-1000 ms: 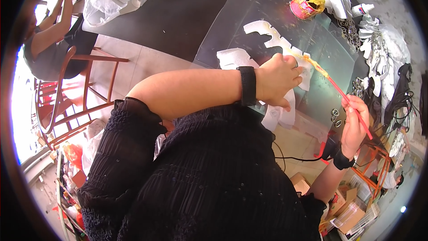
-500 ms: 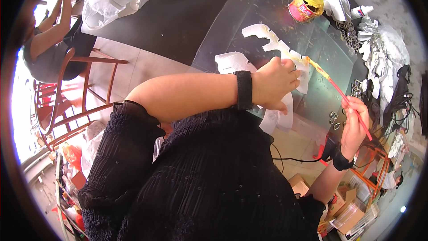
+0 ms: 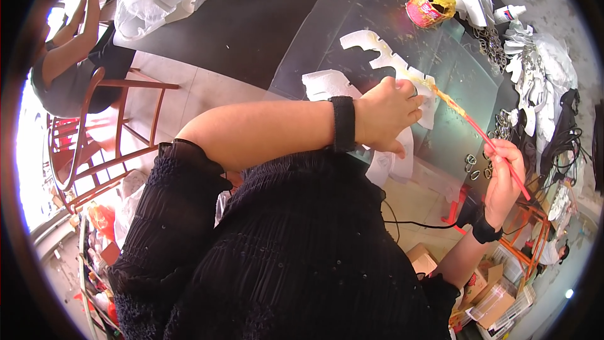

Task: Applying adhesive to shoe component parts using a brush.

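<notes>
My right hand (image 3: 505, 170) is closed around a thin red glue brush (image 3: 481, 131), its tip thick with yellow glue. That tip reaches the right edge of a notched white piece (image 3: 384, 55), which has yellowish glue smeared along its upper edge. My left hand (image 3: 391, 113), fingers spread and palm down, rests over the near part of this piece and hides some of it. More white pieces (image 3: 327, 84) lie beside and under my left wrist. Beyond the hands stands an open yellow-and-red tub (image 3: 431, 5) with glue on its rim.
Clear sheeting (image 3: 321, 38) covers part of the dark table (image 3: 251, 31). Metal rings (image 3: 470, 164) lie near my right hand. White pieces (image 3: 525, 69) are heaped right, by a small white bottle (image 3: 509, 14). A plastic bag (image 3: 176, 0) stands far left, beyond a wooden chair (image 3: 119, 126) and another person (image 3: 69, 69).
My right hand has shifted slightly right and down, drawing the brush a little way along with it. My left hand stays almost in place on the white piece.
</notes>
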{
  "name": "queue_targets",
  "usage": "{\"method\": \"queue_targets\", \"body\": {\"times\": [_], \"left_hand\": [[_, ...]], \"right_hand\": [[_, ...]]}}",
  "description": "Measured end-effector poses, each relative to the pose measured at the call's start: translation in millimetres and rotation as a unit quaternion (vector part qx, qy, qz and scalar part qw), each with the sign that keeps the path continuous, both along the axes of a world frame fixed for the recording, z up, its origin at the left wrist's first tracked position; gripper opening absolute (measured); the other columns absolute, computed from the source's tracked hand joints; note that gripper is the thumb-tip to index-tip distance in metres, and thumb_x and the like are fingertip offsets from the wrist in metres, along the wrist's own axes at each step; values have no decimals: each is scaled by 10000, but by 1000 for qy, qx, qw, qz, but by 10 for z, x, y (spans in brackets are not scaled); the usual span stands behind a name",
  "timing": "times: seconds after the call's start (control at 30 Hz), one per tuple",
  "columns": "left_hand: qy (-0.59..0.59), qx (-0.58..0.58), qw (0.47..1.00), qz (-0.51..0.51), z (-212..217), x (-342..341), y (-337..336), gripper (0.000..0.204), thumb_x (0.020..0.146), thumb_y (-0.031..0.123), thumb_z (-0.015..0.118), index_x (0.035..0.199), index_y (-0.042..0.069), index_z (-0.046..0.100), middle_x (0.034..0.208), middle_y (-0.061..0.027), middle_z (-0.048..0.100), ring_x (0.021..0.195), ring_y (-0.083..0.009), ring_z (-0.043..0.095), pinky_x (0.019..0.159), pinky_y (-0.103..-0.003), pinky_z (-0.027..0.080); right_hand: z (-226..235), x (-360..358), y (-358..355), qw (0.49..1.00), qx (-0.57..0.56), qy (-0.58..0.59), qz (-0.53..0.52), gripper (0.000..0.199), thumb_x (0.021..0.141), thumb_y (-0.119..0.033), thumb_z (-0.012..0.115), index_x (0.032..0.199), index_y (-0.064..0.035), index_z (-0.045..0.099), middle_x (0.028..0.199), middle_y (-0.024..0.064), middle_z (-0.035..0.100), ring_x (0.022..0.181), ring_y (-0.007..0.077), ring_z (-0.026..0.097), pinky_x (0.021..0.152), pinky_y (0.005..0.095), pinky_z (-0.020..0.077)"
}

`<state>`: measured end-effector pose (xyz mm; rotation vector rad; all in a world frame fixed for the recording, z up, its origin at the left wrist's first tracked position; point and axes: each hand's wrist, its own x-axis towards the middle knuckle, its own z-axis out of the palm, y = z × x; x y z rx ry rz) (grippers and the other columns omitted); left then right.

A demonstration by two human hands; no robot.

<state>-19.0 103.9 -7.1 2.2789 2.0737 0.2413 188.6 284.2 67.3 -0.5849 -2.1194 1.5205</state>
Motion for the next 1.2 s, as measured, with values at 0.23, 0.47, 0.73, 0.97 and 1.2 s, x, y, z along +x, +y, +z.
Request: {"method": "queue_targets", "body": {"times": [0.23,0.47,0.73,0.97,1.2], "left_hand": [[-20,-3,1000,0,11,-8,-2,685,717,577,570,1149,50,509,1242,-41,469,990,-202,429,702,-300,389],[-19,23,1000,3,-27,-4,-15,689,707,582,576,1143,53,514,1242,-40,470,987,-203,427,702,-304,383],[-16,23,1000,1,-28,-11,-15,678,709,584,578,1128,54,525,1260,-40,457,1007,-203,424,706,-300,385],[-15,18,1000,-2,-11,-14,-10,676,710,581,580,1125,50,527,1256,-43,463,1008,-201,426,709,-299,387],[-17,3,1000,-1,-2,-12,-4,673,717,578,574,1132,51,523,1266,-40,454,1008,-201,425,713,-301,386]], "right_hand": [[-61,-124,-119,998,-23,19,-50,159,786,116,421,885,51,527,993,168,550,866,213,578,806,325,474],[-55,-90,-66,1000,-23,12,-10,156,791,114,423,890,47,524,1005,170,543,880,216,578,821,334,472],[-63,-97,-42,1000,-14,17,11,156,796,111,419,897,52,523,1029,178,532,896,228,577,823,342,478],[-78,-154,-73,1000,-17,17,-15,166,799,113,414,903,52,529,1019,178,542,891,228,579,831,342,475],[-23,13,-27,1000,-5,3,25,153,806,103,420,911,59,522,1018,176,541,883,225,576,833,345,476]]}}
